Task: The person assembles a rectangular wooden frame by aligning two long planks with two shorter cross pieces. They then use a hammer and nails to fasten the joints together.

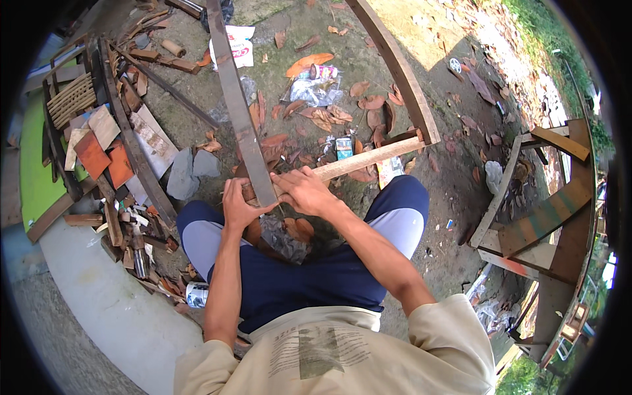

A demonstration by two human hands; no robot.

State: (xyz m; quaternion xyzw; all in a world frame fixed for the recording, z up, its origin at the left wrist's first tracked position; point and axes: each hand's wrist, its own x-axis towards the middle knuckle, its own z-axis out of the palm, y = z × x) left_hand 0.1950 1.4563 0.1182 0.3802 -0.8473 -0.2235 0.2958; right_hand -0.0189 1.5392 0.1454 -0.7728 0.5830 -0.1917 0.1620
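Between my knees lies the near end of a wooden frame. A dark plank [238,99] runs away from me on its left, and a curved-looking plank [399,66] forms its right side. A paler crosspiece [368,156] spans between their near ends. My left hand [239,205] grips the left corner, its thumb pressed toward the dark plank's end. My right hand [304,191] is closed over the crosspiece just right of that same corner, fingers bent across the wood. Both thumbs come close together at the plank's end. The joint underneath is partly hidden by my hands.
Scrap wood [105,141] and grey stones [183,174] lie at the left, beside a pale slab [108,283]. Dry leaves, a plastic wrapper [316,92] and a small blue-green box [343,149] litter the ground inside the frame. Broken wooden furniture [550,217] stands at the right.
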